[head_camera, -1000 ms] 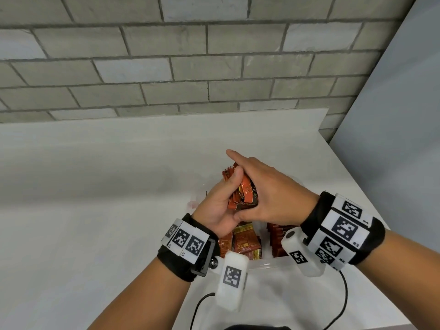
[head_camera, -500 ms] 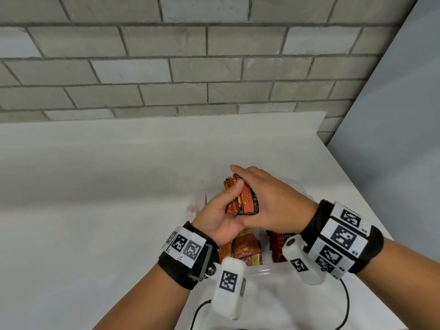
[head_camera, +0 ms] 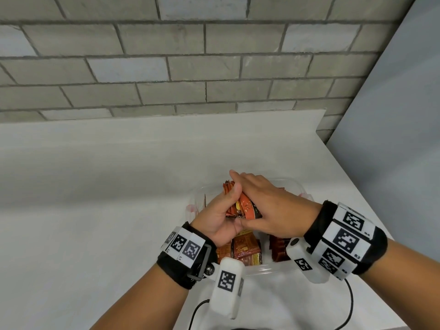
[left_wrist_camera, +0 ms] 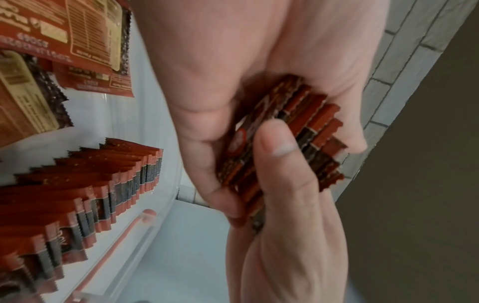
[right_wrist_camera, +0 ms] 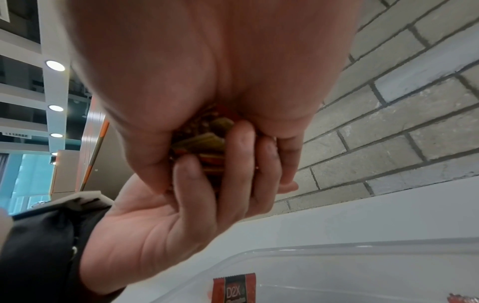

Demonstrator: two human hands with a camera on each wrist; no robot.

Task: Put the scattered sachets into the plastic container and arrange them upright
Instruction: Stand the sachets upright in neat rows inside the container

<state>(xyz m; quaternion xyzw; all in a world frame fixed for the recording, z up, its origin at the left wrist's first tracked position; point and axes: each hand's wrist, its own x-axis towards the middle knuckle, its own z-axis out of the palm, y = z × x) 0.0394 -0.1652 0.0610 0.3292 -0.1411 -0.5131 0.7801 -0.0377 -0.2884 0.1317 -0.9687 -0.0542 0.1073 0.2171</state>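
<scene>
Both hands are gripping one bundle of sachets [head_camera: 240, 206] above the container [head_camera: 295, 186], which is sitting on the table [head_camera: 95, 210] near its right edge. Left hand [head_camera: 221, 217] is cupping the bundle from the left, thumb lying across its face; right hand [head_camera: 273, 210] is clasping it from above and the right, fingers curled over the top. Compared with a second ago, the hands are sitting lower and closer to the container, and the bundle is looking more squared, its serrated edges lining up in the left wrist view. Judgement: the bundle is being aligned and brought down for insertion. Inside the container, a row [left_wrist_camera: 85, 194] of sachets is already standing on edge along the right side, while a few loose sachets [head_camera: 245, 248] are lying flat at the near left. No sachets are showing on the table outside the container, so collection is probably finished or nearly so; standing this bundle and the flat ones upright remains. Risk: the slippery bundle could fan out on release.
</scene>
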